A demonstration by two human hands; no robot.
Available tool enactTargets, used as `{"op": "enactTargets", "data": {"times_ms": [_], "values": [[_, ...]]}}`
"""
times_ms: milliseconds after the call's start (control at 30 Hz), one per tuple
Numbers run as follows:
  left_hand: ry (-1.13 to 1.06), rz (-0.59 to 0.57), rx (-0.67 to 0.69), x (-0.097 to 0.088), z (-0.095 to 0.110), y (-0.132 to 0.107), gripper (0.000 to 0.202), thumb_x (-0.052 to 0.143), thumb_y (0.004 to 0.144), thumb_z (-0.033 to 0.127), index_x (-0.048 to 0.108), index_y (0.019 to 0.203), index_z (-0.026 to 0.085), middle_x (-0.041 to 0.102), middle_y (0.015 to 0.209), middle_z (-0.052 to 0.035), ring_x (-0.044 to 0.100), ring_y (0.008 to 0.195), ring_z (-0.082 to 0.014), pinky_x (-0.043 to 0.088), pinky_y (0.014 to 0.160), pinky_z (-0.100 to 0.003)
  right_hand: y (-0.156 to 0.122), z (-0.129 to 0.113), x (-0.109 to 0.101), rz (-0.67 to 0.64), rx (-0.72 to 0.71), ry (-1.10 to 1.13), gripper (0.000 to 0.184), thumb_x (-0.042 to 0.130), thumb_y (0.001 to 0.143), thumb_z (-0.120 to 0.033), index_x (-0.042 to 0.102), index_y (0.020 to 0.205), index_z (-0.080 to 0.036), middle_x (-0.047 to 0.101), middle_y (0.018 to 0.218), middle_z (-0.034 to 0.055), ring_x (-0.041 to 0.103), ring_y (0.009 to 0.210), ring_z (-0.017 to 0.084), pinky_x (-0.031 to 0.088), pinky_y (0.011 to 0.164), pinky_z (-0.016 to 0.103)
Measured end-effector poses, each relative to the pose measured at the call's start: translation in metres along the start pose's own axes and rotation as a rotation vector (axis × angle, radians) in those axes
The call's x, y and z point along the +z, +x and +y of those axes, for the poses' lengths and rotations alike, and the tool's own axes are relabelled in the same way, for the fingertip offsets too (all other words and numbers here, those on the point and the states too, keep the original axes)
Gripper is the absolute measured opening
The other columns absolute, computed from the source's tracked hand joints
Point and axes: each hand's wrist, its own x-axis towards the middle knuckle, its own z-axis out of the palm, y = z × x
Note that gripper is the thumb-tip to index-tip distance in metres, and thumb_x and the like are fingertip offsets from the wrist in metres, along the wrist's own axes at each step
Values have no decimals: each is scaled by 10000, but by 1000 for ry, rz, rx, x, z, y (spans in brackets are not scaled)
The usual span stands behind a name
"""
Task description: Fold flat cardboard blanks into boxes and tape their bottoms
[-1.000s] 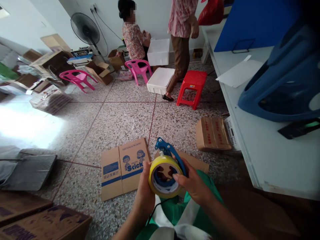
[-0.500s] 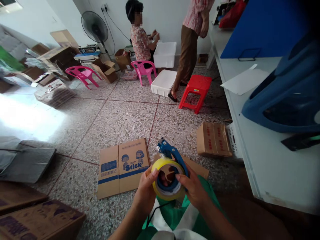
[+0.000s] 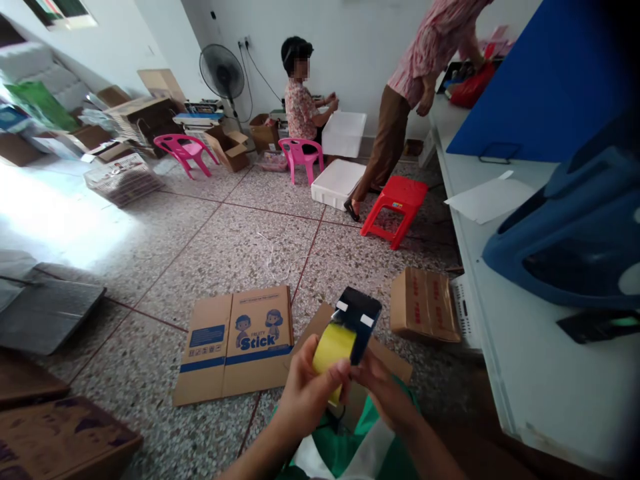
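Between my two hands is a dark blue tape dispenser (image 3: 364, 308) carrying a wide roll of yellow tape (image 3: 331, 350). The edge of the roll faces me, and the dispenser's flat head with two white patches points away. My left hand (image 3: 307, 390) is closed around the roll, its thumb lying across the tape. My right hand (image 3: 385, 387) is closed at the dispenser's near end; the handle and most of those fingers are hidden. Beyond my left hand lies a flattened "Fruity Stick" cardboard box (image 3: 260, 363) on the floor, with another piece of cardboard (image 3: 397, 360) under the dispenser.
At right stands a white table (image 3: 510, 360) with a blue plastic object (image 3: 550, 227). A taped carton (image 3: 425, 303) sits beside it. Farther off are a red stool (image 3: 403, 193), pink chairs (image 3: 300, 153), white bins (image 3: 337, 183), one seated person (image 3: 303, 107) and one leaning person (image 3: 390, 127).
The dispenser has turned from showing the roll's open side to its edge and flat head. My left thumb now crosses the tape. The standing person leans farther over the table.
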Motion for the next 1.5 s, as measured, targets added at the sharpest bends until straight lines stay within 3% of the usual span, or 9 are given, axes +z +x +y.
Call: {"op": "enactTargets", "data": {"times_ms": [167, 333, 467, 633, 800, 967, 1133, 1367, 1500], "values": [[596, 154, 163, -7, -3, 2, 310, 622, 819, 445, 443, 845, 193, 539, 641, 33, 518, 542, -103, 357, 499, -205, -1, -58, -21, 447, -237, -413, 306, 581, 837, -448, 648, 1042, -230, 691, 1015, 54, 630, 931, 198, 492, 828, 304], [1068, 254, 340, -3, -10, 3, 263, 543, 850, 434, 392, 827, 219, 501, 552, 34, 520, 485, -151, 271, 469, -243, 11, -88, 11, 206, -206, -675, 387, 487, 891, -472, 689, 1094, -213, 734, 1000, 70, 680, 891, 217, 506, 813, 314], [1211, 281, 435, 0, -18, 3, 209, 525, 838, 371, 423, 917, 207, 553, 587, 1, 573, 528, -197, 288, 480, -261, 23, -88, 33, 221, -162, -698, 407, 484, 883, -506, 709, 1033, -202, 742, 915, 70, 681, 806, 224, 504, 723, 308], [1102, 262, 409, 1, -27, 1, 242, 581, 807, 365, 448, 941, 214, 536, 576, 14, 543, 515, -186, 272, 487, -267, 21, -77, 38, 301, -223, -410, 290, 551, 865, -447, 697, 838, -197, 651, 633, -10, 582, 587, 123, 449, 564, 212], [802, 212, 187, -1, -22, -4, 330, 654, 765, 449, 423, 813, 218, 474, 572, 48, 435, 492, -113, 264, 476, -233, 5, -61, 27, 197, -419, -446, 187, 551, 884, -321, 667, 804, -197, 634, 668, -19, 560, 604, 106, 437, 596, 211], [492, 149, 59, -1, -11, -9, 401, 690, 734, 495, 450, 819, 185, 503, 664, 37, 417, 575, -90, 334, 491, -197, -4, -55, 21, 380, -345, -341, 189, 571, 872, -345, 660, 802, -194, 633, 692, -12, 534, 626, 113, 433, 590, 212], [545, 132, 32, 4, -10, -16, 435, 693, 720, 527, 432, 788, 185, 434, 626, 60, 362, 558, -73, 297, 476, -191, -6, -71, 12, 483, -288, -304, 203, 622, 834, -389, 657, 773, -199, 644, 712, -3, 548, 671, 122, 435, 586, 207], [762, 166, 122, -1, -11, -15, 416, 636, 766, 533, 376, 738, 209, 425, 561, 71, 367, 518, -81, 264, 478, -214, -10, -84, 1, 239, -364, -531, 156, 581, 866, -354, 659, 902, -224, 601, 1044, 32, 542, 663, 88, 479, 652, 231], [744, 167, 154, -3, -9, -11, 391, 636, 772, 508, 381, 757, 212, 432, 557, 75, 380, 500, -81, 259, 464, -211, -6, -86, 4, 240, -378, -671, 273, 606, 852, -343, 618, 1107, -248, 649, 980, 23, 548, 628, 102, 500, 652, 260]]}}
